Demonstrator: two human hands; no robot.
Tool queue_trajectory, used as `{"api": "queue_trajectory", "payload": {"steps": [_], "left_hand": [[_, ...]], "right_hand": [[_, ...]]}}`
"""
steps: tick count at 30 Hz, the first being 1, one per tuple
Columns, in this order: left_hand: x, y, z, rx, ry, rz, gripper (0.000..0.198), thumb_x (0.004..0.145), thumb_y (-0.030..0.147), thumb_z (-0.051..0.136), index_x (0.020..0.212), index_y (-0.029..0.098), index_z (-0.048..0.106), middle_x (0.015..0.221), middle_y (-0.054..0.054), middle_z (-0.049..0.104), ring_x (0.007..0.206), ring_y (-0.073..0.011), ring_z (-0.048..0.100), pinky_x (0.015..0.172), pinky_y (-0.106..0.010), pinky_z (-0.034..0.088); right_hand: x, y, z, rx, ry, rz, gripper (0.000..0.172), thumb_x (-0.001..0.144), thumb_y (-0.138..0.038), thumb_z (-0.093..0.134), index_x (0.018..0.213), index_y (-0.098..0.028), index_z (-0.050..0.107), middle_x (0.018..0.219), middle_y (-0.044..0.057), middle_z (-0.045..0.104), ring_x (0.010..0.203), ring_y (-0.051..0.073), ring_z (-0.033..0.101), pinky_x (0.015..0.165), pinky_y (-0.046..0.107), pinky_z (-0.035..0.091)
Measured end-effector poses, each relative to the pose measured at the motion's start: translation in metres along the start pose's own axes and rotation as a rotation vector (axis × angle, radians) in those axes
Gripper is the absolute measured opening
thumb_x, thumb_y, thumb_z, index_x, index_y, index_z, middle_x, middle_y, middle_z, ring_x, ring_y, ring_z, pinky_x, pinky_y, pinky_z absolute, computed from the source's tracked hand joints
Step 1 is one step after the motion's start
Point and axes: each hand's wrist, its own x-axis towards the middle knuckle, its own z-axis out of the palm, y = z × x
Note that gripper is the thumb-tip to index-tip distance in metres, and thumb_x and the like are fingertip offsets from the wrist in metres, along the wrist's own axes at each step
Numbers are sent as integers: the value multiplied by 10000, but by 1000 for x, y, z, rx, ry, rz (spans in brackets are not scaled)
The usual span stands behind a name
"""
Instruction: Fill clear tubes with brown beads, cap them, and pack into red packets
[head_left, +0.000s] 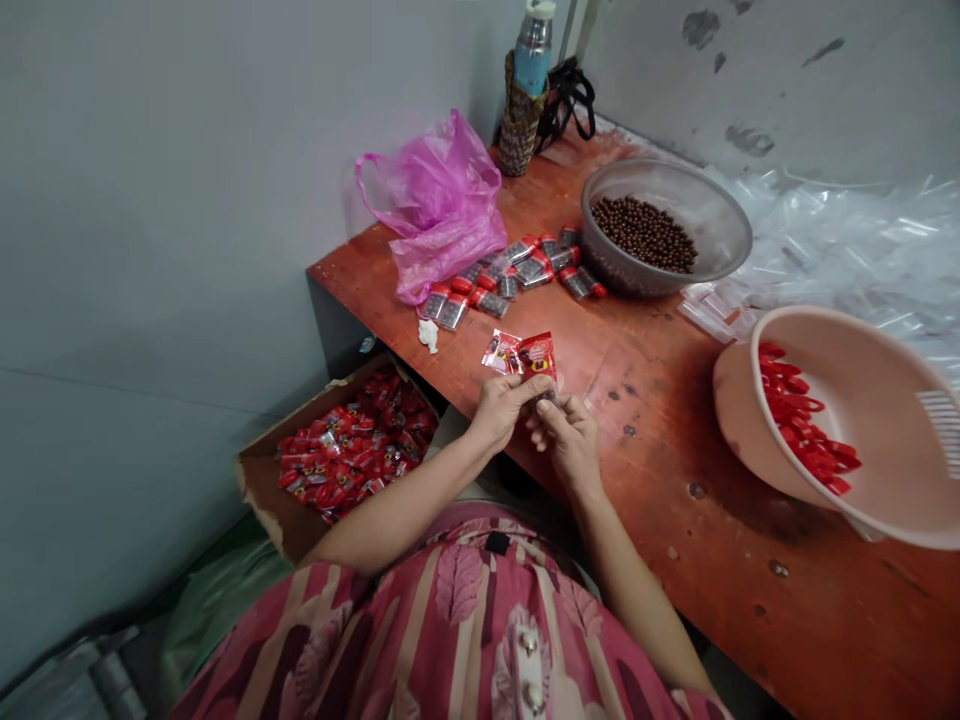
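Observation:
Both my hands meet at the near edge of a red-brown wooden table [675, 420]. My left hand [501, 408] pinches the lower edge of a small red printed packet [525, 354], which stands up above my fingers. My right hand [566, 432] is closed right beside it, fingers curled against the packet's lower right part. What lies inside the fingers is hidden.
A cardboard box [262, 480] of red packets sits low on the left. Small red-capped tubes [517, 270] lie by a pink plastic bag [439, 200]. A clear bowl [712, 215] holds brown balls. A pink basin [877, 400] holds red caps. Clear tubes [847, 240] and a bottle [534, 50] stand behind.

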Motion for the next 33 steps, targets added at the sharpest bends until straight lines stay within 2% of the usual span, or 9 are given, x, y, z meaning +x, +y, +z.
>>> {"api": "queue_trajectory", "payload": {"steps": [3,6,11,13,16,19,24,28,33], "left_hand": [[-1,-4,-3,54,12,-22,443,604,532,748,619,130,564,421,38,482,289,-80,400,295,-216,307],[0,1,-12,158,37,35,405,637,508,725,632,128,585,472,34,498,368,-71,423,378,-213,316],[-3,15,-27,737,-22,211,404,691,447,685,499,126,535,483,59,363,489,-52,334,487,-216,227],[-7,19,-26,874,-68,199,393,698,425,673,485,130,524,481,60,330,501,-58,322,492,-221,204],[-13,19,-21,912,-104,183,358,705,400,661,501,129,549,495,56,371,520,-65,357,504,-218,224],[-15,16,-23,875,-88,184,363,707,411,663,500,129,564,497,55,388,509,-63,339,498,-218,221],[-6,12,-34,410,22,130,369,661,470,719,598,121,618,533,40,495,508,-68,415,516,-213,298],[-2,15,-27,13,55,91,368,609,442,778,642,112,620,632,-15,610,565,-95,535,594,-239,417],[-3,19,-15,-143,33,43,419,610,481,778,718,110,614,669,-16,627,592,-101,579,606,-240,458]], "right_hand": [[0,8,4,126,-33,58,300,763,-438,656,758,-198,476,592,-35,625,380,65,474,335,167,336],[4,5,-3,-56,-71,36,291,781,-467,630,779,-197,522,637,-14,639,450,95,532,406,205,415],[27,-39,-25,-617,62,-417,324,821,-472,581,1012,-214,623,1051,87,659,947,214,616,794,366,506],[37,-56,-26,-728,-66,-589,302,820,-431,599,1043,-228,624,1210,98,599,1132,240,542,932,411,443],[48,-65,-19,-766,-230,-615,182,844,-387,577,819,-219,641,1097,80,645,1060,223,579,921,395,439],[52,-53,-11,-610,-117,-477,246,848,-413,564,728,-205,618,927,55,669,875,189,618,807,348,479],[30,-26,-2,-378,141,-382,289,849,-430,563,1038,-219,621,1083,61,648,975,172,602,867,331,469],[2,-10,3,-211,38,-179,321,759,-377,687,1023,-219,596,941,38,674,813,157,640,734,306,525],[-8,-4,9,-65,84,-84,256,732,-340,718,911,-193,608,752,-4,682,615,125,636,628,284,539]]}}
